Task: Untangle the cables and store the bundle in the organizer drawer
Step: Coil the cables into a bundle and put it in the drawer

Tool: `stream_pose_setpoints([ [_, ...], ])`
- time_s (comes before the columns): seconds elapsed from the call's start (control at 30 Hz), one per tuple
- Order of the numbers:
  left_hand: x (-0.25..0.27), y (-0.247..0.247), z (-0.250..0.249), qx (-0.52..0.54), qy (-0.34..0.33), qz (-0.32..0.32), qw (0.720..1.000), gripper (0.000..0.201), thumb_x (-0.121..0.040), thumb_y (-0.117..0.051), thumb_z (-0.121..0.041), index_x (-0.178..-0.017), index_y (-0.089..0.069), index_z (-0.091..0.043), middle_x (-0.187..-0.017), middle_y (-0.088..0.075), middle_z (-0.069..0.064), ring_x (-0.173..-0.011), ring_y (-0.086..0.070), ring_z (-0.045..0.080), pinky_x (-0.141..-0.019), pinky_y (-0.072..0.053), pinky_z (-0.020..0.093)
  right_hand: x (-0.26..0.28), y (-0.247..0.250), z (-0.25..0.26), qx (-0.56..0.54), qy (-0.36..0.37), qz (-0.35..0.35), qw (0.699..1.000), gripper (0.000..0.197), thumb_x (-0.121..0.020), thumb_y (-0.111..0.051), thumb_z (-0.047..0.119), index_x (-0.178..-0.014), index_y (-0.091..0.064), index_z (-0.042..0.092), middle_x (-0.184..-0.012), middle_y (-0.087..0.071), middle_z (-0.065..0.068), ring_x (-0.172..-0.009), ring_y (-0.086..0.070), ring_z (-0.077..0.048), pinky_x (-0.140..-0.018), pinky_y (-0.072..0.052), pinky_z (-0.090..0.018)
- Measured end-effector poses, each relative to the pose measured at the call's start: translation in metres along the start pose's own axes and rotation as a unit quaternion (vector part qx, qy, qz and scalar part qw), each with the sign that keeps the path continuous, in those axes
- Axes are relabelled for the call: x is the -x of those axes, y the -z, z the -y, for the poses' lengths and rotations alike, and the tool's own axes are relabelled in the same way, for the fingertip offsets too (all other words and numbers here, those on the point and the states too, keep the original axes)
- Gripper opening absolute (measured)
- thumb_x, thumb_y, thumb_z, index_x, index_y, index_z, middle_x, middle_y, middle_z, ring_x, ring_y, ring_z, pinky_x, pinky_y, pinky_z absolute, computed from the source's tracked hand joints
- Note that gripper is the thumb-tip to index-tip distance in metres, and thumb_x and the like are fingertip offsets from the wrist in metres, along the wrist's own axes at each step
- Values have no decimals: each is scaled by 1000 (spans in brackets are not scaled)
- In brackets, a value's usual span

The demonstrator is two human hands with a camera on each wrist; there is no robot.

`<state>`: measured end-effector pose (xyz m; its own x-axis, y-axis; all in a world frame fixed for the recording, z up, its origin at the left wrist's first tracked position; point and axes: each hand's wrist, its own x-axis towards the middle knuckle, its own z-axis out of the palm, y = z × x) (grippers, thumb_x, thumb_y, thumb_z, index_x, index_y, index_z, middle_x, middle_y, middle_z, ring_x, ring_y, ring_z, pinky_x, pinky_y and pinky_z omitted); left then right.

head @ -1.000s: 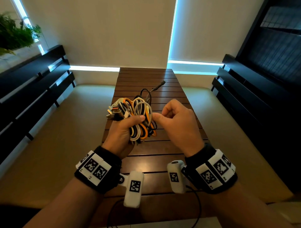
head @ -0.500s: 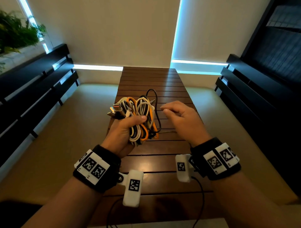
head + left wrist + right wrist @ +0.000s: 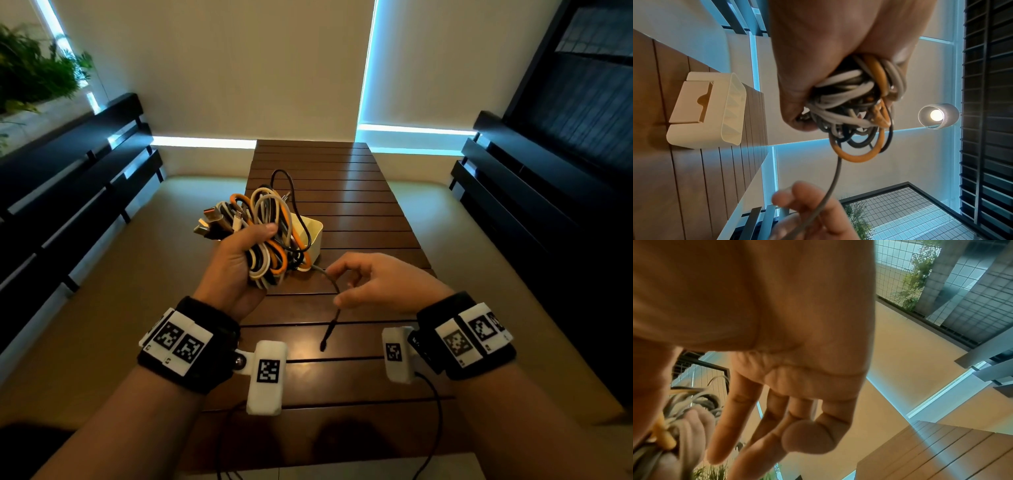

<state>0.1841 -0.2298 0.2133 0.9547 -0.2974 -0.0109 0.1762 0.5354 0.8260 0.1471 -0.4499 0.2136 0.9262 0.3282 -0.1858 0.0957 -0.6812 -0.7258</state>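
Pulls thin grey cable (image 3: 331,329) further out than before with right hand (image 3: 387,284), pinch unclear. Clamps tangled orange-white-black cable bundle (image 3: 267,212) in left hand (image 3: 233,263). Risks tightening knots if yanked.

No readable words, brands or numbers anywhere.

Only signs are square black-and-white coded markers:
- two on white plate of my left wristband (image 3: 178,342), lower left of head view
- two on white plate of my right wristband (image 3: 474,334), lower right
- one each on left camera housing (image 3: 268,371) and right camera housing (image 3: 394,353), lower centre

Tiny dark marks at plate corners too small to read.

Plugs of cable bundle (image 3: 270,236) in my left hand (image 3: 236,260) and grey cable (image 3: 330,329) pinched by my right hand (image 3: 383,284): no legible print.
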Motion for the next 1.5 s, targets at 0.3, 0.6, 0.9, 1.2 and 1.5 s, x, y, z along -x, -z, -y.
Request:
stream_pose_setpoints([
  [0.3,5,6,0,-8,1,-4,1000,29,-85,-54,-14,-111,-63,-6,-84,-73,8,-74,-71,23,-57,-57,32,2,0,-10,-78,-12,-114,990,11,-90,-69,18,-99,-66,25,-94,-76,1,-87,-72,-12,-82,-59,-32],
  [0.6,16,-7,19,-98,11,2,995,49,-74,-70,-5,-122,-63,3,-106,-72,24,-85,-74,31,-67,-59,37,6,12,13,-147,42,-274,950,12,-82,-79,22,-79,-73,33,-71,-69,15,-69,-61,1,-66,-53,-20],
  [0.9,22,-17,25,-129,17,15,991,29,-89,-57,6,-118,-61,7,-81,-74,12,-55,-69,14,-46,-51,20,4,3,32,-445,61,-275,850,16,-88,-62,-9,-92,-66,6,-74,-72,2,-72,-70,-11,-69,-56,-23],
  [1.2,22,-21,30,-94,11,29,995,51,-77,-66,-7,-126,-60,2,-116,-69,27,-103,-69,41,-77,-60,44,3,-5,36,-368,19,-325,871,12,-88,-68,3,-87,-66,14,-82,-72,-4,-78,-73,-17,-66,-60,-30],
  [1.5,19,-18,30,-109,1,39,993,45,-78,-70,-5,-123,-62,-1,-110,-73,22,-98,-72,35,-72,-60,36,4,-6,30,-234,-4,-374,898,12,-89,-71,14,-83,-68,24,-79,-70,7,-69,-66,1,-62,-53,-18],
])
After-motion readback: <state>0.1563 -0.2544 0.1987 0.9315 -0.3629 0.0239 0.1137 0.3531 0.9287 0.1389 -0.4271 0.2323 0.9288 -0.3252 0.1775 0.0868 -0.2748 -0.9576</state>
